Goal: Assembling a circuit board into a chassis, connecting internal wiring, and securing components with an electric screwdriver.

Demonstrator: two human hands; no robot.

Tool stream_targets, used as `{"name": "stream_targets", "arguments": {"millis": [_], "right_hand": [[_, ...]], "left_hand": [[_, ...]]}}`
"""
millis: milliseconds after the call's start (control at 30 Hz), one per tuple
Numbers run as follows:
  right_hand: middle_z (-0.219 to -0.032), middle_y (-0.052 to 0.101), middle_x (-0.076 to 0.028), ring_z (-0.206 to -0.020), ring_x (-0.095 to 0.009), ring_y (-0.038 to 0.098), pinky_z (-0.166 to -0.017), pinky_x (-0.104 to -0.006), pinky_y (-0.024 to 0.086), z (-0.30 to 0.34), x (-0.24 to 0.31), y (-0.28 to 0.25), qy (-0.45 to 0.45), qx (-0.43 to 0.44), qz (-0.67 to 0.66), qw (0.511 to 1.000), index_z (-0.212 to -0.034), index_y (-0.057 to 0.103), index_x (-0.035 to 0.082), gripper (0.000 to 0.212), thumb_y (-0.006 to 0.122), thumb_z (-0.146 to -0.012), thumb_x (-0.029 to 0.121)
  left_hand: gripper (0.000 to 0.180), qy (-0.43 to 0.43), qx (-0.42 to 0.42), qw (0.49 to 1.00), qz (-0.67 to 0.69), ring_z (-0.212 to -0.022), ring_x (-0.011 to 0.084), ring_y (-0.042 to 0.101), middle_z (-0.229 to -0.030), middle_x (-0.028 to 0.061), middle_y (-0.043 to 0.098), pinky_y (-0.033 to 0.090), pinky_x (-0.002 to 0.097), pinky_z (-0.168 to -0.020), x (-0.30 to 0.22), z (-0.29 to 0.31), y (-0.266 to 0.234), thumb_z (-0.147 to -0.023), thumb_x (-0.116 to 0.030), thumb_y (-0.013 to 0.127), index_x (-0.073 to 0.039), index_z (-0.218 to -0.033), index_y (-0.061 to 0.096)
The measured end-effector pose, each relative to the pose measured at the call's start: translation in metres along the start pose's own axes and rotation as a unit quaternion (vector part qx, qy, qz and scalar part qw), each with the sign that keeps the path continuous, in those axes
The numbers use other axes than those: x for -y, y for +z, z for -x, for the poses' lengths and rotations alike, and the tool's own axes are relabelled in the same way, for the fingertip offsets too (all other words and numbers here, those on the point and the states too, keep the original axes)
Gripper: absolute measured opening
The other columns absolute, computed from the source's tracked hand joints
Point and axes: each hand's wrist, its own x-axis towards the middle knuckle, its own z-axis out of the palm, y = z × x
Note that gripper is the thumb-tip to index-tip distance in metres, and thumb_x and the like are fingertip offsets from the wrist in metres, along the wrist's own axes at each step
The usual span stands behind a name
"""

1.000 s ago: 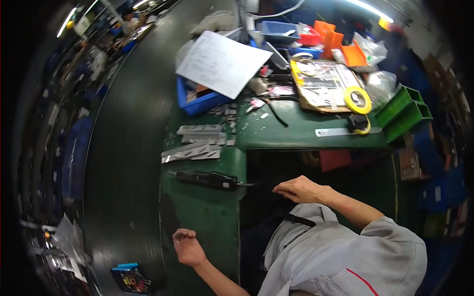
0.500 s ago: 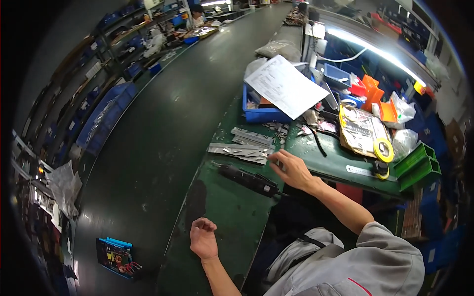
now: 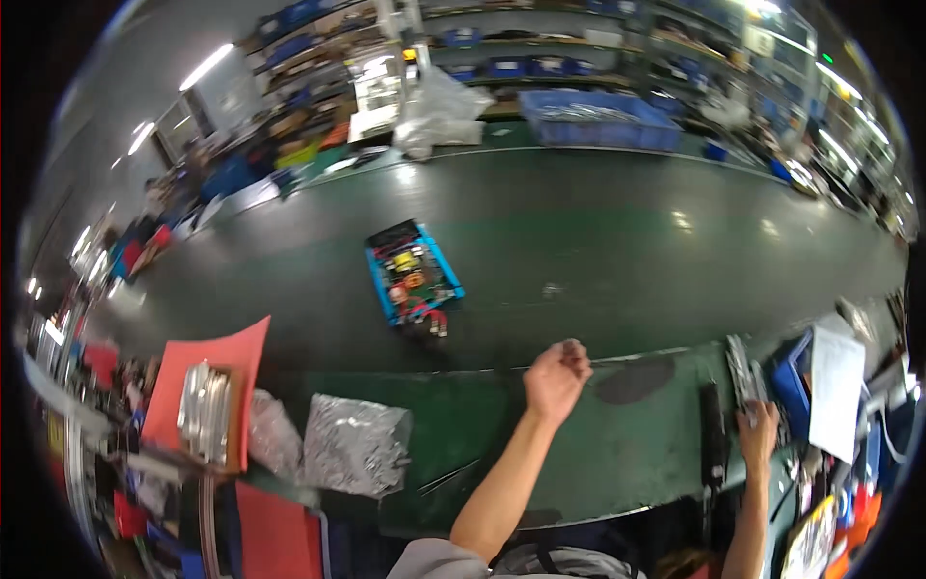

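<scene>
My left hand (image 3: 557,384) is raised over the front edge of the dark belt, its fingers curled in; whatever they may hold is hidden. My right hand (image 3: 759,431) is at the near end of a pile of grey metal strips (image 3: 741,372), its fingers blurred, so I cannot tell whether they grip one. Beside the strips, to the left of that hand, lies a black electric screwdriver (image 3: 713,434). Farther off on the belt sits an electronic unit (image 3: 413,275) with blue side rails, an exposed circuit board and red wires.
A silvery bag (image 3: 357,444) and thin dark tweezers-like tools (image 3: 448,478) lie on the green bench at left, near a red folder (image 3: 246,352). At right stand a blue bin (image 3: 793,384) and a white paper sheet (image 3: 835,391). Across the belt is a large blue crate (image 3: 600,124).
The view has swung left, bringing the electronic unit to the middle and the bench's left side into sight. My left hand remains curled; my right hand stays by the strips.
</scene>
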Motion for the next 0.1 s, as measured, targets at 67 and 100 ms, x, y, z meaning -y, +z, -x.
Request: {"name": "stream_targets", "arguments": {"millis": [67, 100], "right_hand": [[-0.114, 0.058, -0.018, -0.109, -0.038, 0.057, -0.097, -0.0443, 0.045, 0.004, -0.001, 0.014, -0.026, -0.090, -0.005, 0.996, -0.113, 0.063, 0.005, 0.034, 0.072, -0.080, 0.008], [-0.114, 0.058, -0.018, -0.109, -0.038, 0.057, -0.097, -0.0443, 0.045, -0.004, 0.003, 0.021, -0.041, -0.083, -0.013, 0.996, -0.113, 0.063, 0.005, 0.034, 0.072, -0.080, 0.008]], "left_hand": [[0.027, -0.016, 0.027, 0.999, 0.025, -0.089, 0.0234, 0.058, -0.095, 0.0098, 0.065, 0.047, 0.0351, -0.083, -0.005, 0.005, -0.015, -0.094, -0.025, 0.062, 0.000, -0.106, 0.064], [0.027, 0.002, 0.022, 0.999, 0.024, -0.089, 0.0234, 0.058, -0.095, 0.0098, 0.065, 0.047, 0.0351, -0.083, -0.012, 0.012, -0.018, -0.094, -0.025, 0.062, 0.000, -0.106, 0.064]]}}
